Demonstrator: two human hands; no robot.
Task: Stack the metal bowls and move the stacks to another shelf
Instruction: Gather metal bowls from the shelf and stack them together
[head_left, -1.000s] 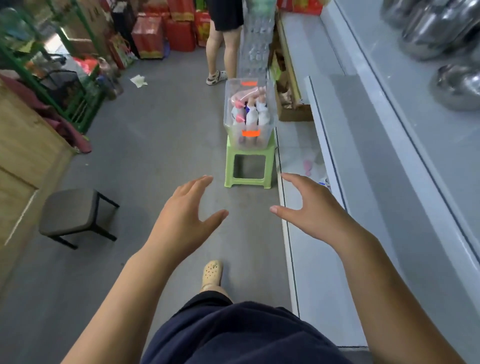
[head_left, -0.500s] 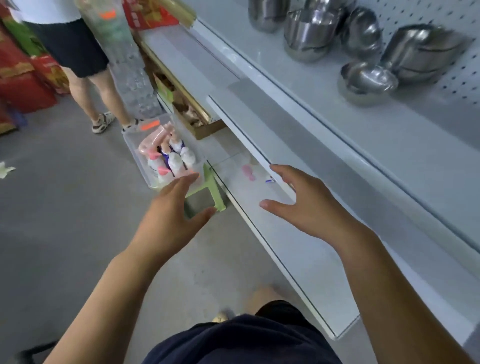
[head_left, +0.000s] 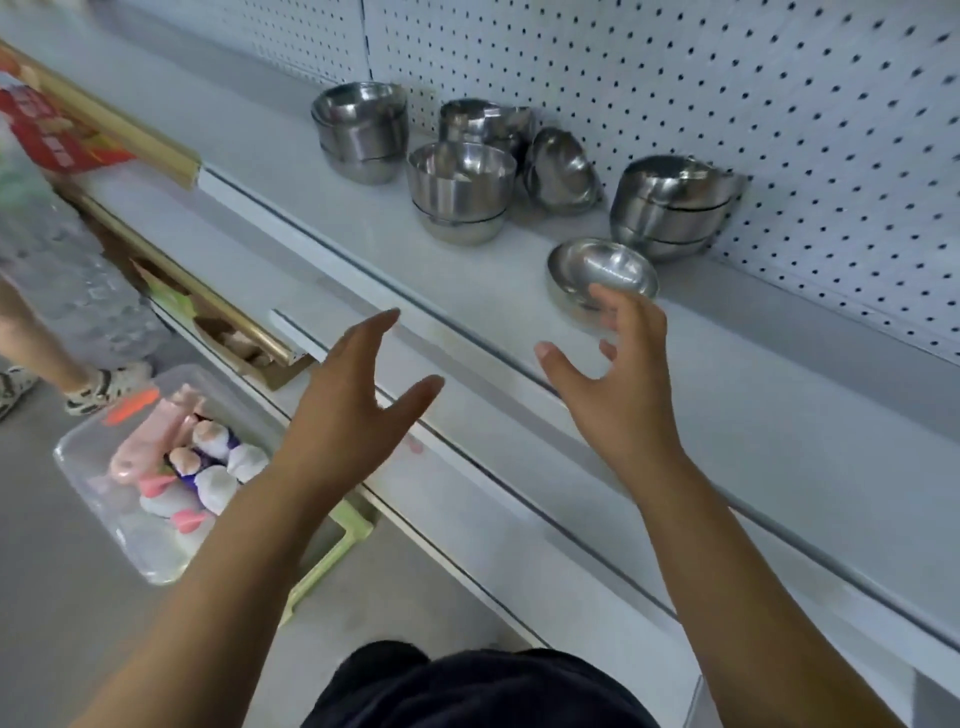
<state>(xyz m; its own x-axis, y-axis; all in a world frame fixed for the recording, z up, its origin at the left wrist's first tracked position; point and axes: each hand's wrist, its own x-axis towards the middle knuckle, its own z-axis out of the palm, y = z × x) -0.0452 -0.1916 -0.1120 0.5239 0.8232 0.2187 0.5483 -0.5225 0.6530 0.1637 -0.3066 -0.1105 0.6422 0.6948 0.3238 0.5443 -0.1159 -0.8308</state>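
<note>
Metal bowls (head_left: 460, 192): several stacks, some tilted, on upper shelf (head_left: 322, 208) against pegboard (head_left: 675, 78). Single shallow bowl (head_left: 597, 267): nearest front, upright. Left hand (head_left: 358, 410): empty, fingers straight. Right hand (head_left: 618, 384): empty, fingers loosely spread, just before single shallow bowl; contact unclear. Hands apart.

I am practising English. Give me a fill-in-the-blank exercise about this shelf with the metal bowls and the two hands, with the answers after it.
The left hand and the right hand hold ____.
The single bowl lies nearest the ____ hand.
The clear bin of bottles stands on a ____ stool.
The panel behind the bowl stacks is full of small ____.
Missing words: nothing; right; green; holes.
</note>
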